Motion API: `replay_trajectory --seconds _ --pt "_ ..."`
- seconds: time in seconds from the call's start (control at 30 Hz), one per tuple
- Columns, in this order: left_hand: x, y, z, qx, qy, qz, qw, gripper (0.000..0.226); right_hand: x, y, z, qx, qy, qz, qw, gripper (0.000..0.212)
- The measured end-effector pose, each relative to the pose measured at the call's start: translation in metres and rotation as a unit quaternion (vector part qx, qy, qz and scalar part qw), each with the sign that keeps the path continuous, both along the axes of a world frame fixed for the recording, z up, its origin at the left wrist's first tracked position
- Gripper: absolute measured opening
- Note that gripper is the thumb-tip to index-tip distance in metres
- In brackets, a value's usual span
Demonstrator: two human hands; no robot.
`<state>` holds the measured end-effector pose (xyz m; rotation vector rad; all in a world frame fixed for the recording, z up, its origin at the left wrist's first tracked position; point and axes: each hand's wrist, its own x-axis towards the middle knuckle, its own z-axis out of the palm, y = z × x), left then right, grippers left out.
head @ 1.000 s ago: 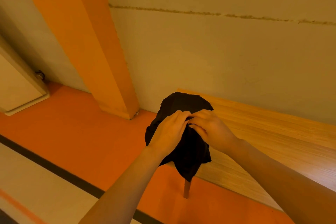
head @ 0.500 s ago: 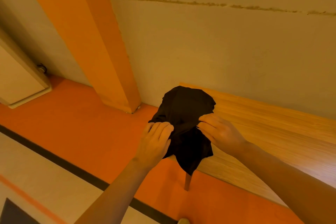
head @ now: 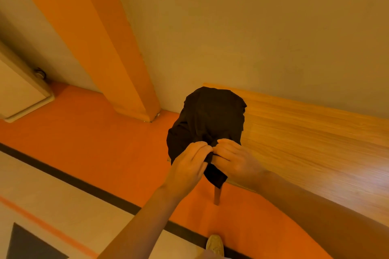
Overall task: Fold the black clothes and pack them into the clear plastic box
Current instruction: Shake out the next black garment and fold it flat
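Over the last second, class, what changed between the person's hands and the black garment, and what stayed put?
The left hand and right hand parted along the black garment, then came back together, pinching it lower, nearer its hanging end. The garment stayed bunched on the wooden table corner. No box shows.

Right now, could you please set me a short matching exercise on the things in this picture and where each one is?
Things:
1. crumpled black garment
2. light wooden table
3. orange pillar
4. pale shoe

Places:
A. bottom edge of the view
B. gripped by left hand and right hand
C. left, against the wall
D. right, along the wall

Pairs: 1-B, 2-D, 3-C, 4-A
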<state>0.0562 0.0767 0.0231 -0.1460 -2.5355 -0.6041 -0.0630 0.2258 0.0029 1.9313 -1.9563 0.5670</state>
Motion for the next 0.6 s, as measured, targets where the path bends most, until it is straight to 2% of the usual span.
replay_trajectory --seconds 0.13,0.33,0.47,0.6 --pt "0.017 -0.005 -0.010 0.000 -0.027 -0.011 1.000 0.024 0.003 0.008 -0.009 -0.013 -0.031 -0.012 0.999 0.016" --pt "0.035 -0.008 -0.018 -0.021 -0.107 -0.039 0.993 0.050 0.007 0.018 -0.006 -0.011 -0.056 0.019 0.998 0.023" --pt "0.038 -0.010 -0.015 -0.054 -0.120 -0.059 0.990 0.064 0.009 0.021 -0.003 -0.005 -0.084 0.004 0.996 0.023" --pt "0.040 -0.012 -0.011 -0.061 -0.119 -0.072 0.988 0.064 0.010 0.026 -0.003 0.011 -0.074 -0.021 0.997 0.026"
